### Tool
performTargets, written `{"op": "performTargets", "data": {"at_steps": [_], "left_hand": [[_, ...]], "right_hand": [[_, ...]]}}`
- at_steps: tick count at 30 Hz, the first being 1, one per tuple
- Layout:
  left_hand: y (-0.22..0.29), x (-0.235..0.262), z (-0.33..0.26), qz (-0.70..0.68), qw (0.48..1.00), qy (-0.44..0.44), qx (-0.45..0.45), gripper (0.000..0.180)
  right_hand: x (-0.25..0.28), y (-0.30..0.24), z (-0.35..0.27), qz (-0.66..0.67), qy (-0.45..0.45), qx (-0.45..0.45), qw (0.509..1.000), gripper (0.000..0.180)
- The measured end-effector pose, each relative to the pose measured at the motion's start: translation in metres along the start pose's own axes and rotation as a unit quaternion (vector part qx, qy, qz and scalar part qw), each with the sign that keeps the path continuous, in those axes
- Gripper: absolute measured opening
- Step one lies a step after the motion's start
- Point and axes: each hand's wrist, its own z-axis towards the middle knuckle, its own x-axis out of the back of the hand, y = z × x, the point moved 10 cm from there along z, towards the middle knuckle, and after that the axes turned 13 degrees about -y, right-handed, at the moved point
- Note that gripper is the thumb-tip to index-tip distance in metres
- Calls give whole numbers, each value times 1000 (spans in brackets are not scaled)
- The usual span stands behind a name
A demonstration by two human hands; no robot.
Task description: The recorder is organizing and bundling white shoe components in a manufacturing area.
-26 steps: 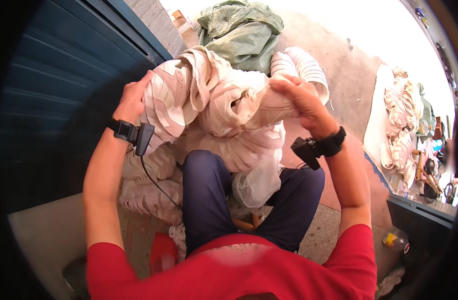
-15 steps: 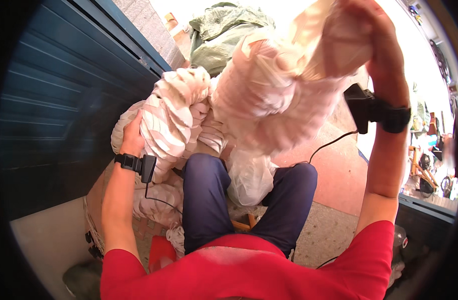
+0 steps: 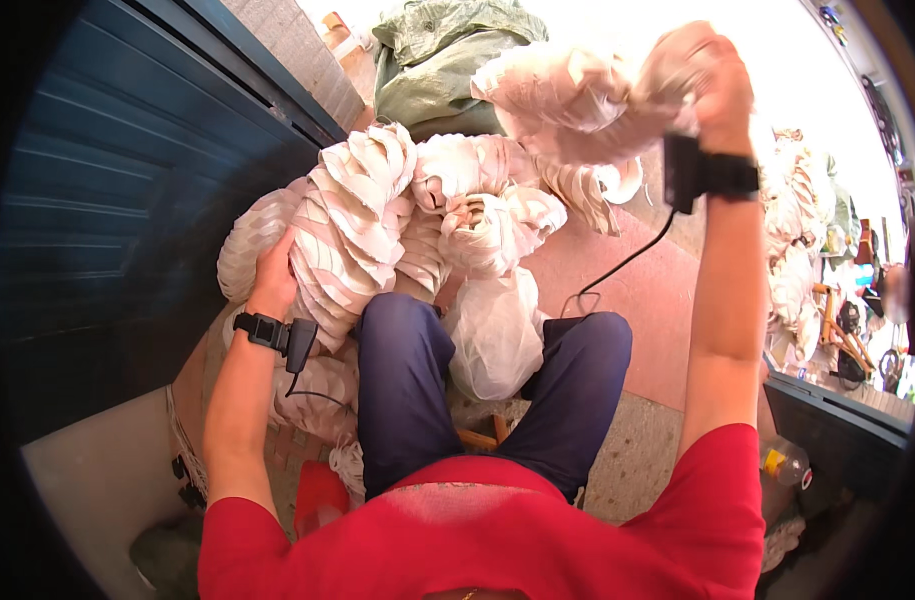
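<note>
Head view: I see a person in a red shirt (image 3: 477, 545) and dark blue trousers (image 3: 402, 410), knees bent, both arms reaching up the frame.
Right hand: high at upper right, the hand (image 3: 719, 92) is closed around one end of a pale bundle, slightly blurred.
Upper bundle: the upper bundle (image 3: 557, 95) hangs at upper centre, stretching leftward from that hand, in front of the green sack (image 3: 437, 75).
Left hand: left of centre, the left hand (image 3: 274, 280) lies against the side of a layered bundle (image 3: 352, 220); its fingers are partly hidden, so I cannot tell whether they pinch it.
Pale heap: more whitish bundles (image 3: 477, 165) crowd the middle, beside the layered one.
Between the knees: a cloudy plastic bag (image 3: 494, 335), just below the heap.
Wrists: black straps (image 3: 729, 176) with small boxes, on both arms.
Left side: a dark blue panelled door (image 3: 117, 230).
Lower right: a clear bottle (image 3: 789, 463) with a yellow label.
</note>
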Motion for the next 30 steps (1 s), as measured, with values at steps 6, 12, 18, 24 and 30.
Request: {"op": "performTargets", "data": {"at_steps": [6, 12, 18, 24, 30], "left_hand": [[-19, 1, -15, 26, 993, 37, 106, 40], [-27, 0, -20, 50, 988, 8, 148, 45], [-40, 4, -18, 62, 980, 46, 183, 41], [-34, 6, -23, 32, 983, 74, 164, 39], [-31, -13, -27, 4, 988, -7, 157, 31]], "right_hand": [[-195, 116, -278, -8, -388, -349, 853, 49], [-158, 143, -346, 168, -186, -581, 775, 71], [-74, 175, -308, 391, -3, -409, 824, 31], [-134, 194, -428, 578, 181, -610, 511, 35], [-205, 130, -445, 407, -139, -718, 548, 58]]}}
